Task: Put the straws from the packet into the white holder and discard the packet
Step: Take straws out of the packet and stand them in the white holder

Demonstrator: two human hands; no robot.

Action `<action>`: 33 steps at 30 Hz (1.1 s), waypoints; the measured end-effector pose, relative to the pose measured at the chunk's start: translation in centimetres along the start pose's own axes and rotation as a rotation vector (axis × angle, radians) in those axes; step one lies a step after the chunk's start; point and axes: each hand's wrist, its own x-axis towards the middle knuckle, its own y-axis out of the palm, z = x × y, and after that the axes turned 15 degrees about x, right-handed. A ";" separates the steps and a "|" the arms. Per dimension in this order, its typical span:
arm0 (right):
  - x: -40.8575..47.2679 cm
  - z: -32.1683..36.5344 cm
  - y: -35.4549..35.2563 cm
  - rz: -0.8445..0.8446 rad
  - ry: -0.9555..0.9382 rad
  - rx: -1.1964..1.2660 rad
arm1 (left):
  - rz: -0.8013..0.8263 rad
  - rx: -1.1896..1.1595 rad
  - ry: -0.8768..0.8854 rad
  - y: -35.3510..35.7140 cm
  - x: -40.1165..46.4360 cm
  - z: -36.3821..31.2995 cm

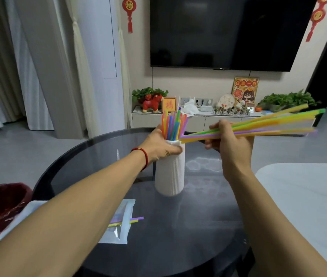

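Nearest, a packet (118, 222) is lying on the counter (198, 226), seemingly holding a few straws. Left hand (160, 148) is gripping the holder (170, 172); right hand (228, 140) is pinching a bundle (258, 124), tips nearing the rim. Tipping it upright first should help.

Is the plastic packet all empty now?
No, the plastic packet on the glass table has a few straws poking out of its open end.
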 end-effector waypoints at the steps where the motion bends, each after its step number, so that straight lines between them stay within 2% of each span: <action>1: 0.5 0.3 0.5 0.018 -0.014 -0.017 | -0.003 -0.009 0.009 -0.1 -0.4 0.2; 5: 1.4 0.9 3.0 0.187 -0.115 -0.257 | -0.035 -0.062 0.032 0.3 -1.8 0.1; 9: 2.1 0.9 5.6 0.286 -0.156 -0.502 | -0.039 -0.189 0.034 0.5 -2.5 -0.4; 13: 2.1 0.1 6.8 0.424 -0.140 -0.730 | -0.029 -0.138 0.000 0.7 -2.1 -0.7; 18: 0.9 -0.6 8.1 0.418 -0.059 -0.921 | -0.047 -0.037 0.017 0.6 -2.1 -1.1; 21: 1.0 0.1 8.6 0.374 -0.028 -0.859 | -0.028 -0.047 0.042 0.4 -2.4 -1.1; 29: 1.3 1.1 8.4 0.300 -0.270 -0.698 | -0.035 -0.046 0.073 0.2 -2.9 -1.3; 31: 1.3 1.4 8.5 0.323 -0.373 -0.648 | -0.037 -0.043 0.071 0.3 -3.0 -1.2; 33: 1.2 1.6 8.7 0.425 -0.424 -0.638 | -0.034 -0.023 0.076 0.1 -2.9 -1.0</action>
